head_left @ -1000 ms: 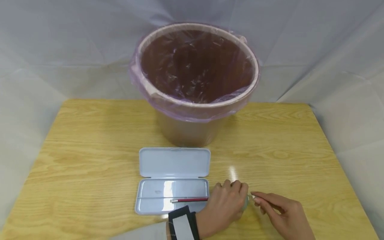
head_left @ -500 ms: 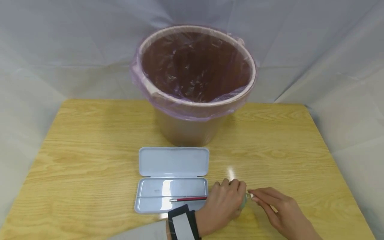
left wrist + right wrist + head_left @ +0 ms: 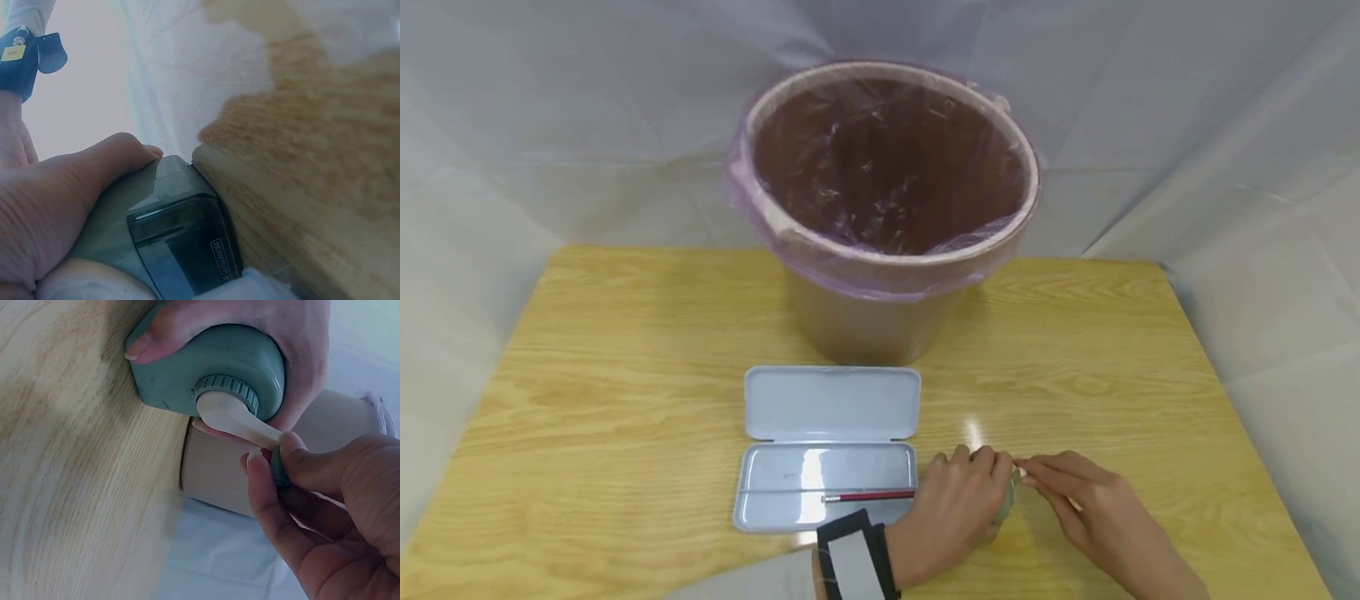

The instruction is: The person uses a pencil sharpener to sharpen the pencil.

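Observation:
My left hand (image 3: 951,512) grips a green crank pencil sharpener (image 3: 212,362) on the table from above, its fingers and thumb around the body. A dark see-through shavings drawer (image 3: 187,250) shows on it in the left wrist view. With thumb and fingertips, my right hand (image 3: 1097,508) pinches the green knob (image 3: 279,467) at the end of the sharpener's white crank (image 3: 237,419). A dark red pencil (image 3: 868,496) lies across the right side of an open pale-blue pencil case (image 3: 760,471), eraser end to the left. Its other end is hidden behind my left hand.
Behind the pencil case stands a large brown bin (image 3: 865,325) lined with a thin purple plastic bag (image 3: 880,287). The wood-grain table (image 3: 625,350) is backed by pale cloth (image 3: 587,125), which also hangs at both sides.
My right hand has shifted a little up and left, carrying the crank knob round. The left hand keeps its hold on the sharpener, and the whole head view has drifted slightly.

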Motion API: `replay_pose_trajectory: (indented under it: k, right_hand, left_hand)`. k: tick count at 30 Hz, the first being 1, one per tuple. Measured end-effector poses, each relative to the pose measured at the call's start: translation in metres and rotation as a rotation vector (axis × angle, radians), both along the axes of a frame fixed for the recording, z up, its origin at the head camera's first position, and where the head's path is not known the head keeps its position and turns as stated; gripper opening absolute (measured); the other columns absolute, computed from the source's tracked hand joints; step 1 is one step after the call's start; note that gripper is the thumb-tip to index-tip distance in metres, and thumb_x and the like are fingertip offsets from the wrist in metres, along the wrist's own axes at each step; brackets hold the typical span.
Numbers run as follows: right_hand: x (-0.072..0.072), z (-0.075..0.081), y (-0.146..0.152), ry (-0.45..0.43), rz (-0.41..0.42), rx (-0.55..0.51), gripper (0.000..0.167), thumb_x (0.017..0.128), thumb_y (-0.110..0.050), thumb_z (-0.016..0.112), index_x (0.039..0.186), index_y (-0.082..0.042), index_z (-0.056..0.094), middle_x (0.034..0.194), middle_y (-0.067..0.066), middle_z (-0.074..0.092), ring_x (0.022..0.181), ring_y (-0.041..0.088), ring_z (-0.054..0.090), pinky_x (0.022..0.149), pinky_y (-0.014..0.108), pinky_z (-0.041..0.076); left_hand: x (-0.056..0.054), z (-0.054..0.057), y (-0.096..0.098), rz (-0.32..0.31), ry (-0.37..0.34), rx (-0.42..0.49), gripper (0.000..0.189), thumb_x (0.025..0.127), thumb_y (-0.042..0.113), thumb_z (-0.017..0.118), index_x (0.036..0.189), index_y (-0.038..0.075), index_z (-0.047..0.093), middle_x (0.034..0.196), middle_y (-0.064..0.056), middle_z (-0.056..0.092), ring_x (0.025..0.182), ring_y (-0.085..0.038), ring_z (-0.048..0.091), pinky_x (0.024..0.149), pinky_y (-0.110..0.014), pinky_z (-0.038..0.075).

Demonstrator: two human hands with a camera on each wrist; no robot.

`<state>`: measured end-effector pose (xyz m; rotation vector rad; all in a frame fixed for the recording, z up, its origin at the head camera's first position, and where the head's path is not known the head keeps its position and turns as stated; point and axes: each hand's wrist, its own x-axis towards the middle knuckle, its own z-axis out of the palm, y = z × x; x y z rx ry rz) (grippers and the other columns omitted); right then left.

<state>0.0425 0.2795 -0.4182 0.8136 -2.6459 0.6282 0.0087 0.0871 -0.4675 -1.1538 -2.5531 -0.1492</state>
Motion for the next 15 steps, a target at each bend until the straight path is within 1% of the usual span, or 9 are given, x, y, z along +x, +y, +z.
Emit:
replay_pose_trajectory:
  k: [4, 8, 9, 10, 11, 12, 13, 14, 15]
  right_hand:
    - [-0.0047, 0.0, 0.0025, -0.042, 0.044, -0.009, 0.05, 0.108, -0.034, 0.038, 0.111, -0.002, 0.076, 0.097, 0.001, 0.073, 0.078, 0.008, 0.066, 0.063, 0.008, 0.045]
    - [-0.01, 0.0002, 0.0056, -0.062, 0.071, 0.046, 0.055, 0.109, -0.034, 0.031, 0.112, -0.002, 0.075, 0.095, 0.0, 0.072, 0.078, 0.007, 0.064, 0.065, 0.008, 0.045]
    - [-0.0104, 0.0002, 0.0062, -0.065, 0.071, 0.065, 0.044, 0.109, -0.028, 0.039, 0.113, -0.002, 0.075, 0.096, 0.001, 0.072, 0.078, 0.007, 0.064, 0.065, 0.009, 0.046]
    - [-0.0104, 0.0, 0.0065, -0.062, 0.069, 0.083, 0.042, 0.109, -0.026, 0.041, 0.113, -0.002, 0.075, 0.096, 0.001, 0.073, 0.079, 0.008, 0.064, 0.065, 0.01, 0.046]
    - [-0.0102, 0.0002, 0.0063, -0.061, 0.064, 0.099, 0.032, 0.107, -0.02, 0.049, 0.112, -0.002, 0.075, 0.097, 0.002, 0.073, 0.079, 0.009, 0.065, 0.065, 0.011, 0.048]
    - [-0.0098, 0.0005, 0.0061, -0.069, 0.057, 0.113, 0.032, 0.107, -0.02, 0.049, 0.113, -0.002, 0.075, 0.097, 0.001, 0.073, 0.08, 0.01, 0.066, 0.066, 0.012, 0.049]
    - [-0.0094, 0.001, 0.0056, -0.081, 0.051, 0.125, 0.024, 0.104, -0.013, 0.056, 0.114, -0.002, 0.075, 0.098, 0.001, 0.073, 0.081, 0.01, 0.066, 0.066, 0.013, 0.05]
    - [-0.0094, 0.0012, 0.0052, -0.088, 0.041, 0.141, 0.02, 0.098, -0.006, 0.065, 0.114, -0.002, 0.075, 0.098, 0.001, 0.073, 0.082, 0.011, 0.067, 0.066, 0.015, 0.052]
    - [-0.0101, 0.0005, 0.0047, -0.092, 0.036, 0.146, 0.025, 0.09, 0.002, 0.071, 0.114, -0.002, 0.075, 0.098, 0.002, 0.073, 0.082, 0.011, 0.067, 0.065, 0.016, 0.052]
  left_hand:
    - [-0.0009, -0.0003, -0.0002, 0.005, 0.007, 0.013, 0.049, 0.071, 0.052, 0.082, 0.101, 0.018, 0.063, 0.082, 0.008, 0.063, 0.062, -0.007, 0.056, 0.047, -0.02, 0.044]
    - [-0.001, -0.0013, 0.0, 0.0, 0.012, 0.02, 0.048, 0.072, 0.052, 0.082, 0.099, 0.018, 0.061, 0.08, 0.008, 0.062, 0.06, -0.007, 0.054, 0.045, -0.021, 0.042]
    - [-0.0009, -0.0016, 0.0002, -0.002, 0.012, 0.023, 0.048, 0.072, 0.052, 0.082, 0.099, 0.018, 0.061, 0.08, 0.008, 0.062, 0.06, -0.007, 0.054, 0.045, -0.02, 0.042]
    - [-0.0009, -0.0017, 0.0003, -0.005, 0.009, 0.022, 0.048, 0.072, 0.052, 0.082, 0.099, 0.019, 0.061, 0.08, 0.008, 0.062, 0.06, -0.007, 0.054, 0.045, -0.021, 0.042]
    - [-0.0008, -0.0019, 0.0003, -0.007, 0.008, 0.019, 0.049, 0.072, 0.053, 0.082, 0.099, 0.019, 0.061, 0.08, 0.008, 0.062, 0.06, -0.007, 0.054, 0.045, -0.021, 0.042]
    - [-0.0008, -0.0018, 0.0003, -0.008, 0.009, 0.016, 0.049, 0.072, 0.054, 0.082, 0.099, 0.019, 0.061, 0.08, 0.008, 0.062, 0.06, -0.007, 0.054, 0.045, -0.021, 0.042]
    - [-0.0009, -0.0017, 0.0002, -0.009, 0.006, 0.014, 0.05, 0.071, 0.054, 0.082, 0.1, 0.019, 0.061, 0.08, 0.008, 0.062, 0.06, -0.007, 0.055, 0.045, -0.021, 0.042]
    - [-0.0009, -0.0015, 0.0, -0.009, 0.007, 0.011, 0.051, 0.071, 0.055, 0.082, 0.101, 0.019, 0.061, 0.081, 0.008, 0.062, 0.061, -0.007, 0.055, 0.046, -0.021, 0.043]
    - [-0.0007, -0.0015, -0.0002, -0.008, 0.011, 0.008, 0.053, 0.071, 0.056, 0.082, 0.101, 0.018, 0.061, 0.081, 0.008, 0.062, 0.061, -0.007, 0.055, 0.046, -0.021, 0.043]
